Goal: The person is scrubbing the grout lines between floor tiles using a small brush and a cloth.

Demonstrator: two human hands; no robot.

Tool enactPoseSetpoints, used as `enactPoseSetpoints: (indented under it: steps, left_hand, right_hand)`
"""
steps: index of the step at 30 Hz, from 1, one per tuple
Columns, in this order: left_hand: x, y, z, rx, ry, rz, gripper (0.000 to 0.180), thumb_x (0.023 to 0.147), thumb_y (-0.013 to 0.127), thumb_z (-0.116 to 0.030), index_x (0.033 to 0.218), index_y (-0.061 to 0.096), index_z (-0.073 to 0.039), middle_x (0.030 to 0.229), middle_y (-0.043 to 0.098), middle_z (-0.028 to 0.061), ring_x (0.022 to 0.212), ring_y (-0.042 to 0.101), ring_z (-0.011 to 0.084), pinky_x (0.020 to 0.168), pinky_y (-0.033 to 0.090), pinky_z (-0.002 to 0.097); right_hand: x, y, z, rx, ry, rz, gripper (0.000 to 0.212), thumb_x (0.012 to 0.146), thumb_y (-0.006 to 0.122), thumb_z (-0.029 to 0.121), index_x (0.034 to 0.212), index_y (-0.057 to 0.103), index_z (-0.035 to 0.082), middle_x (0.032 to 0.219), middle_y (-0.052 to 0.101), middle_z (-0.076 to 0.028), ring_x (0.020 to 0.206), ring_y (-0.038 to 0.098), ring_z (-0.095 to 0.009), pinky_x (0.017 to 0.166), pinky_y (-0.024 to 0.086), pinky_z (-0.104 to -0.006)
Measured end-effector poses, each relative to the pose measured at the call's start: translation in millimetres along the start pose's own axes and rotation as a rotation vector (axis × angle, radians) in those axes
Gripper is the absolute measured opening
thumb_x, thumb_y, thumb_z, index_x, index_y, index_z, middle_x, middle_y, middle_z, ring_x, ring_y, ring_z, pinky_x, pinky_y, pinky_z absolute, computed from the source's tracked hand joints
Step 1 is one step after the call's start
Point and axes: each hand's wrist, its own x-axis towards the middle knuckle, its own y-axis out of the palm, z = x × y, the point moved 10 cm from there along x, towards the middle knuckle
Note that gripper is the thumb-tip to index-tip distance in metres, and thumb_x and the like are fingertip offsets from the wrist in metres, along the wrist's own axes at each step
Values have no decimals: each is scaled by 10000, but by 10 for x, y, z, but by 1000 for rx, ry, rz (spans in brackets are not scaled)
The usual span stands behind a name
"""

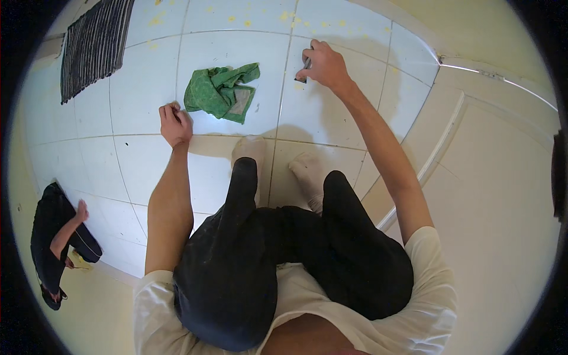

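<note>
My right hand is closed round a small scraper, a flat tool with a dark end set against the white floor tiles; most of it is hidden by my fingers. Curled fingers of my left hand rest on the floor, and whether they hold something small and dark I cannot make out. A crumpled green cloth with a greyish patch lies between my hands, nearer the left one. Yellow spots are scattered over the tiles beyond my right hand.
A dark striped mat lies at the far left. Another person in black clothes is low down by the left wall. A white panelled door stands on my right. My feet, in pale socks, are on the tiles close before me.
</note>
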Motion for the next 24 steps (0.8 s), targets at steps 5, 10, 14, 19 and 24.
enactPoseSetpoints:
  steps: [5,10,14,19,24]
  left_hand:
    - [11,32,39,24,-4,21,128,901,505,-129,1007,552,-74,1033,546,90,877,626,304,745,532,426]
    - [5,2,5,6,11,-3,117,898,501,-126,993,554,-84,1036,552,82,872,629,306,736,533,432]
    - [-1,12,-1,18,-4,18,125,903,500,-131,1000,554,-73,1043,550,92,889,625,314,756,532,433]
    - [7,-17,-27,9,-4,15,128,900,502,-136,998,555,-73,1041,547,94,895,624,318,762,530,437]
    - [1,18,-11,14,-27,26,131,901,509,-140,1000,556,-68,1037,543,99,894,625,317,762,529,438]
  right_hand:
    - [7,-32,-63,-47,35,-31,382,614,854,373,790,672,87,936,565,-92,942,603,-285,705,556,-454]
    - [2,-82,-9,-65,41,-118,415,584,863,393,801,678,91,941,575,-96,923,626,-284,692,556,-441]
    - [-11,128,-154,-13,158,114,428,560,879,412,790,689,105,899,590,-89,853,640,-275,671,540,-431]
    - [-64,79,-175,0,160,40,429,575,896,434,779,690,118,826,591,-55,764,634,-244,630,517,-390]
    - [-182,60,-114,6,58,-82,490,575,879,525,786,689,126,834,575,-38,689,617,-235,576,500,-375]
